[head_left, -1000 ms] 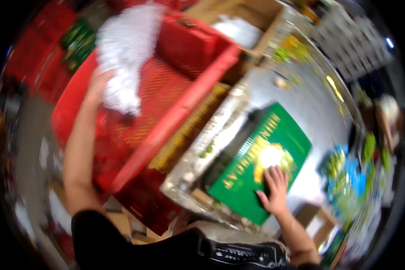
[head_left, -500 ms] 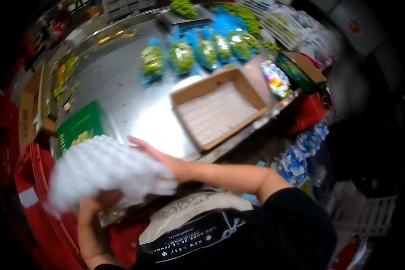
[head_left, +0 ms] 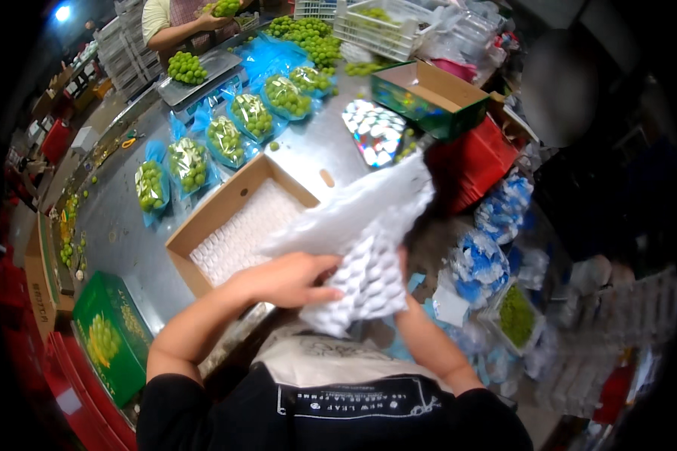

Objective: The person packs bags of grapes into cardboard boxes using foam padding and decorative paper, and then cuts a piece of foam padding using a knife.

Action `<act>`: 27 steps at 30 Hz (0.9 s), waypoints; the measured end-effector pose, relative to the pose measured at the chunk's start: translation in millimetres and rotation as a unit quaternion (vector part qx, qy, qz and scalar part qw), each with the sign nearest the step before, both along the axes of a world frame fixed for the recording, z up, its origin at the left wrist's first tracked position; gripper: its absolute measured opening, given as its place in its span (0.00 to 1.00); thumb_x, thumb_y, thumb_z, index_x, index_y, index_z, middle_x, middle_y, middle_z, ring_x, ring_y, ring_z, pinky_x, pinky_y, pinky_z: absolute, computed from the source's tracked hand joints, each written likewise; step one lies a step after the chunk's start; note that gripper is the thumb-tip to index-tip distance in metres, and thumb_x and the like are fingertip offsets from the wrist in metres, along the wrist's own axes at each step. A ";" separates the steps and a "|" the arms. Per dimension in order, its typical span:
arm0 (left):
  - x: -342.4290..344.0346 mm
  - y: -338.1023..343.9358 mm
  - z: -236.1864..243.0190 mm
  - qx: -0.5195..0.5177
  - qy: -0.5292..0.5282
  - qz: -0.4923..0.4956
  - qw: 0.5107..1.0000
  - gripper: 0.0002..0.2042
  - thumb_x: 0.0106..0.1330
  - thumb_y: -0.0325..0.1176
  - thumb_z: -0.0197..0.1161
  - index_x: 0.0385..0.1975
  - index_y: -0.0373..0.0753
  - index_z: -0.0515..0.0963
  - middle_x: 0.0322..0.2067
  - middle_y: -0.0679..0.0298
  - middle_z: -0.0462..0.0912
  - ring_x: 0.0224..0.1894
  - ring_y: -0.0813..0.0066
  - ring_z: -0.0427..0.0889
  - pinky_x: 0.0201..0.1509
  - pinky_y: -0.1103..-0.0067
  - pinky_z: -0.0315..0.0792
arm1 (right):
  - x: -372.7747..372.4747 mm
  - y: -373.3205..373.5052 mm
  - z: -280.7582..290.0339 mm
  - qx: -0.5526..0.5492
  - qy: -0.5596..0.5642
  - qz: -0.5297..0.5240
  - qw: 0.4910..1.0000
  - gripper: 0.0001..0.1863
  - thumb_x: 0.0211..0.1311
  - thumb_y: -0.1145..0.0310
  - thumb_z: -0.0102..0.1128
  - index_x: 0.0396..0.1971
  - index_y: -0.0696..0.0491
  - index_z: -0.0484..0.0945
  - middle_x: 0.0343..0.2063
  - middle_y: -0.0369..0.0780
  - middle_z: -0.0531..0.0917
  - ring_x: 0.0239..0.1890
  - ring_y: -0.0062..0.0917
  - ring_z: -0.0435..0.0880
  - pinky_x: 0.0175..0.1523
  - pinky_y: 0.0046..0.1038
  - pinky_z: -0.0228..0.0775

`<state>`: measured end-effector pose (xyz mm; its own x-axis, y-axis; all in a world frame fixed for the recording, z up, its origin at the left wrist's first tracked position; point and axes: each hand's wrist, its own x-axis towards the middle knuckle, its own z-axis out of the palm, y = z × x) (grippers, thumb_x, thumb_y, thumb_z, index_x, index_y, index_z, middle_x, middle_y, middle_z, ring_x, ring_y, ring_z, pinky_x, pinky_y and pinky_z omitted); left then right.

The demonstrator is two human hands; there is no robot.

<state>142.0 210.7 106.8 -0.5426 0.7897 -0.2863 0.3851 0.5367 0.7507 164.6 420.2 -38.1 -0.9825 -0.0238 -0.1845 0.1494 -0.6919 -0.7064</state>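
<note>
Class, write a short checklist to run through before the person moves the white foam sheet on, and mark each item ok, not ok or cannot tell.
1. Left hand grips the white foam sheet: ok.
2. Right hand holds the sheet: cannot tell, it is hidden under the sheet.
3. Sheet lies flat: not ok, it is bent and folded.
4. Open cardboard box is within view on the metal table: ok.
5. Box already has a white liner inside: ok.
6. Bagged green grapes lie clear of the box: ok.

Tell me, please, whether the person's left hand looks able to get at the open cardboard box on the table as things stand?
Probably yes: the left hand grips the white foam sheet right beside the open cardboard box, and nothing lies between them.
</note>
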 end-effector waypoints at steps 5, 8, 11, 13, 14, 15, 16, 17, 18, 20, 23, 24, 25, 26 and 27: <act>-65.2 -30.6 -31.6 0.072 0.002 0.108 0.992 0.25 0.61 0.45 0.58 0.55 0.36 0.67 0.44 0.51 0.78 0.44 0.60 0.79 0.51 0.71 0.71 | -113.3 58.8 15.8 0.308 0.090 -0.118 0.940 0.22 0.57 0.69 0.56 0.51 0.62 0.66 0.44 0.42 0.76 0.43 0.25 0.75 0.51 0.26 0.66; -100.6 -54.1 -46.6 0.077 0.012 0.201 0.976 0.20 0.63 0.38 0.57 0.53 0.36 0.70 0.43 0.52 0.79 0.44 0.63 0.79 0.50 0.73 0.72 | -201.5 117.8 -12.1 0.514 0.253 0.000 0.820 0.21 0.62 0.65 0.49 0.52 0.61 0.66 0.46 0.41 0.76 0.44 0.25 0.75 0.52 0.27 0.67; -130.0 -70.3 -72.5 0.105 0.027 0.285 0.952 0.19 0.62 0.37 0.58 0.50 0.36 0.71 0.40 0.55 0.80 0.41 0.66 0.80 0.46 0.75 0.73 | -281.5 115.3 -26.8 0.632 0.241 -0.008 0.736 0.23 0.58 0.61 0.56 0.47 0.62 0.71 0.42 0.44 0.79 0.43 0.27 0.77 0.50 0.27 0.67; -143.9 -86.9 -88.5 0.107 0.037 0.352 0.929 0.18 0.61 0.37 0.59 0.49 0.36 0.72 0.39 0.56 0.80 0.39 0.68 0.80 0.45 0.75 0.74 | -324.3 87.8 -12.9 0.605 0.129 0.076 0.782 0.25 0.55 0.59 0.60 0.47 0.63 0.72 0.41 0.46 0.80 0.43 0.29 0.78 0.48 0.27 0.67; -148.7 -94.6 -93.4 0.100 0.036 0.387 0.916 0.17 0.61 0.36 0.59 0.48 0.36 0.73 0.39 0.56 0.80 0.39 0.68 0.80 0.44 0.75 0.74 | -335.3 74.4 -0.2 0.639 0.134 0.115 0.749 0.28 0.51 0.57 0.63 0.47 0.62 0.72 0.41 0.48 0.80 0.42 0.32 0.79 0.49 0.28 0.67; -160.5 -99.0 -95.8 0.098 0.037 0.407 0.907 0.16 0.61 0.36 0.59 0.47 0.36 0.73 0.39 0.56 0.80 0.38 0.68 0.80 0.44 0.75 0.74 | -360.9 91.8 -23.5 0.725 0.174 0.099 0.659 0.31 0.49 0.53 0.64 0.48 0.59 0.71 0.41 0.49 0.80 0.43 0.37 0.80 0.49 0.32 0.68; -168.9 -106.6 -94.6 0.073 0.027 0.452 0.889 0.15 0.59 0.34 0.60 0.45 0.35 0.74 0.38 0.56 0.80 0.38 0.69 0.80 0.43 0.75 0.73 | -369.2 83.0 -14.2 0.791 0.143 0.141 0.578 0.32 0.47 0.52 0.65 0.49 0.58 0.71 0.41 0.50 0.80 0.44 0.39 0.79 0.49 0.34 0.68; -175.2 -114.9 -92.9 0.064 0.005 0.518 0.853 0.16 0.58 0.33 0.61 0.44 0.34 0.74 0.39 0.56 0.80 0.38 0.70 0.80 0.43 0.76 0.72 | -375.8 76.1 -2.5 0.847 0.112 0.180 0.486 0.34 0.45 0.50 0.65 0.50 0.56 0.71 0.41 0.51 0.80 0.45 0.41 0.78 0.49 0.35 0.69; -183.6 -127.7 -101.3 0.065 0.043 0.552 0.830 0.14 0.57 0.33 0.62 0.42 0.33 0.75 0.38 0.56 0.81 0.38 0.68 0.80 0.43 0.76 0.73 | -386.5 73.5 -3.0 0.863 0.102 0.204 0.451 0.35 0.44 0.50 0.66 0.50 0.55 0.70 0.41 0.50 0.80 0.45 0.41 0.78 0.48 0.36 0.69; -194.8 -157.5 -130.0 0.063 0.080 0.622 0.777 0.14 0.56 0.33 0.63 0.39 0.32 0.76 0.37 0.55 0.81 0.37 0.66 0.80 0.42 0.76 0.73 | -408.6 75.3 -10.1 0.889 0.080 0.250 0.375 0.37 0.42 0.49 0.66 0.51 0.54 0.69 0.40 0.50 0.80 0.45 0.41 0.78 0.48 0.38 0.69; -204.8 -179.7 -164.3 0.093 0.044 0.712 0.695 0.15 0.54 0.34 0.65 0.38 0.32 0.76 0.36 0.56 0.81 0.37 0.65 0.80 0.42 0.76 0.72 | -428.7 74.8 -12.0 0.887 0.125 0.253 0.366 0.39 0.39 0.48 0.69 0.52 0.52 0.69 0.40 0.48 0.80 0.45 0.41 0.78 0.48 0.39 0.70; -207.9 -184.7 -168.1 0.106 0.030 0.737 0.667 0.15 0.54 0.34 0.65 0.38 0.32 0.77 0.36 0.56 0.81 0.37 0.65 0.80 0.42 0.76 0.72 | -432.1 64.1 0.9 0.888 0.110 0.275 0.352 0.40 0.42 0.51 0.69 0.55 0.54 0.66 0.46 0.50 0.77 0.48 0.43 0.75 0.51 0.39 0.67; -213.5 -185.1 -164.7 0.068 0.071 0.752 0.652 0.15 0.53 0.34 0.66 0.38 0.33 0.76 0.36 0.56 0.81 0.37 0.64 0.80 0.42 0.76 0.72 | -438.8 63.9 4.7 0.880 0.176 0.233 0.375 0.39 0.42 0.53 0.69 0.55 0.54 0.66 0.47 0.49 0.76 0.47 0.42 0.76 0.51 0.38 0.68; -220.2 -183.3 -161.8 0.029 0.110 0.765 0.634 0.16 0.52 0.34 0.66 0.38 0.33 0.76 0.36 0.55 0.81 0.37 0.64 0.80 0.42 0.75 0.72 | -443.9 66.8 5.7 0.866 0.239 0.190 0.396 0.38 0.43 0.54 0.69 0.55 0.55 0.66 0.47 0.49 0.76 0.47 0.41 0.76 0.50 0.37 0.68; -223.4 -184.8 -158.3 -0.013 0.148 0.774 0.616 0.16 0.51 0.34 0.67 0.39 0.33 0.76 0.35 0.55 0.80 0.37 0.63 0.80 0.42 0.75 0.72 | -447.2 67.5 7.1 0.845 0.299 0.146 0.419 0.38 0.44 0.56 0.69 0.55 0.56 0.66 0.48 0.48 0.75 0.46 0.40 0.76 0.50 0.36 0.69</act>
<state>-81.5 25.9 -51.5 -0.6706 -0.7418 0.0047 -0.4851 0.4432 0.7538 -282.7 487.7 -31.1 -0.8654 -0.4916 0.0971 -0.5005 0.8571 -0.1217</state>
